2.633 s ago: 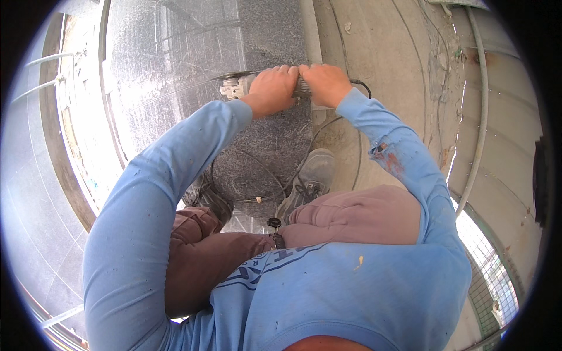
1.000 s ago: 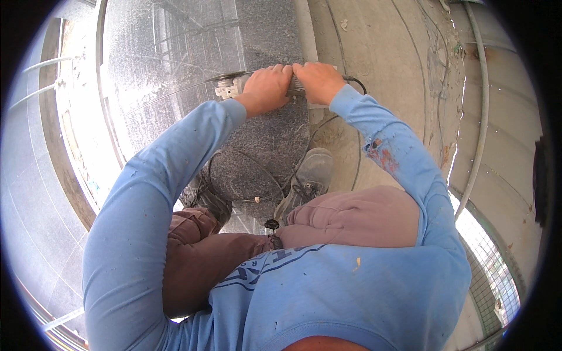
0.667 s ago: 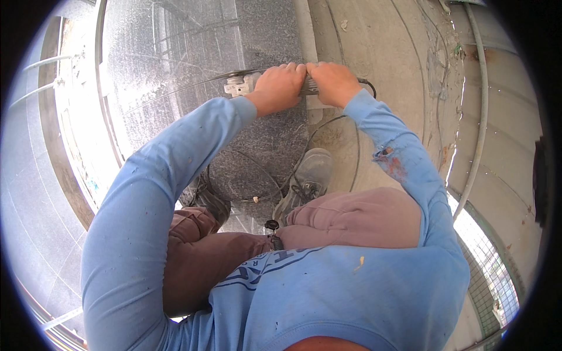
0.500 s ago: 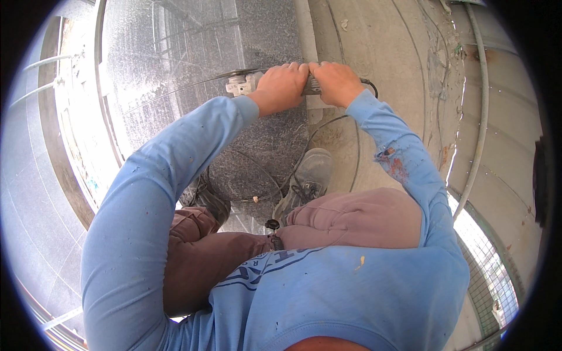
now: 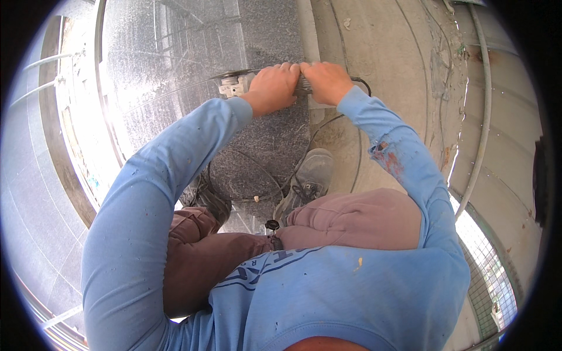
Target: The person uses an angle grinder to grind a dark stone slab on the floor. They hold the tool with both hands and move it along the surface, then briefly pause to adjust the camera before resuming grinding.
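At the near end, dark slab [image 5: 260, 137] between your shoes [image 5: 314, 174]. Farther, your left hand [image 5: 271, 89] and right hand [image 5: 328, 83] close round the grinder [image 5: 232, 89] at slab's right edge. Thin line [image 5: 161, 95] runs left of its disc [image 5: 222, 75]; slab looks whole, remaining depth unclear.

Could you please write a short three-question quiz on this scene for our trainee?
1. Multiple choice: The left hand and right hand hold the grinder. Which is nearer its disc?
(a) right
(b) left
(c) both equally

2. True or false: The right sleeve is undamaged.

3. Fill in the gap: In the picture, beneath the disc lies a dark, speckled ____.

Key:
1. (b)
2. False; it has a hole on the forearm, with reddish stains beside it.
3. slab
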Demonstrator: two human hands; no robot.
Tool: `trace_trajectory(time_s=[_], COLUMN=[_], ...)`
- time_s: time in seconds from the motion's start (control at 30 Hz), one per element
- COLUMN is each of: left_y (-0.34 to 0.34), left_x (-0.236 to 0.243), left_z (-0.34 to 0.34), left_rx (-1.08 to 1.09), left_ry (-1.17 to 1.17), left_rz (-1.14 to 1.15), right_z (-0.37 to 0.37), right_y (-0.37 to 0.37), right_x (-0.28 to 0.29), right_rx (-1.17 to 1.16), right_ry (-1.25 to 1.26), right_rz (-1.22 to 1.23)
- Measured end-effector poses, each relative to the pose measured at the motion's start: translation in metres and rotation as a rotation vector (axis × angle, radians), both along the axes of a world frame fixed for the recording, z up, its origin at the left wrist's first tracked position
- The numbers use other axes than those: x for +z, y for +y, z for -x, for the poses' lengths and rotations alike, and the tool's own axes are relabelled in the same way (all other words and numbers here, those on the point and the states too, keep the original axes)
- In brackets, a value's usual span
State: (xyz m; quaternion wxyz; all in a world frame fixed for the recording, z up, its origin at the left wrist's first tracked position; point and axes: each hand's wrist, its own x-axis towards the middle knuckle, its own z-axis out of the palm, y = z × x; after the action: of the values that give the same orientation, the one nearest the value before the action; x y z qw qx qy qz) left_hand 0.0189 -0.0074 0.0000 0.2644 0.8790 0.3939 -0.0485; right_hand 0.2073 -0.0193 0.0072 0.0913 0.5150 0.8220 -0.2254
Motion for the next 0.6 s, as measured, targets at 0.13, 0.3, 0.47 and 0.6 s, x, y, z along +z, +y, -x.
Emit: trace_trajectory(time_s=[0.13,0.3,0.47,0.6], left_y=[0.001,0.001,0.000,0.000], left_x=[0.003,0.008,0.002,0.001], left_z=[0.002,0.003,-0.001,-0.009], left_rx=[0.008,0.015,-0.001,-0.010], left_ry=[0.019,0.055,0.010,-0.017], left_rz=[0.024,0.048,0.001,-0.009], right_z=[0.003,0.006,0.000,-0.010], right_y=[0.000,0.000,-0.001,-0.002], right_x=[-0.003,0.000,-0.001,0.011], right_rx=[0.011,0.009,0.010,0.008], right_ry=[0.026,0.028,0.015,-0.001], right_rz=[-0.019,-0.014,-0.014,-0.002])
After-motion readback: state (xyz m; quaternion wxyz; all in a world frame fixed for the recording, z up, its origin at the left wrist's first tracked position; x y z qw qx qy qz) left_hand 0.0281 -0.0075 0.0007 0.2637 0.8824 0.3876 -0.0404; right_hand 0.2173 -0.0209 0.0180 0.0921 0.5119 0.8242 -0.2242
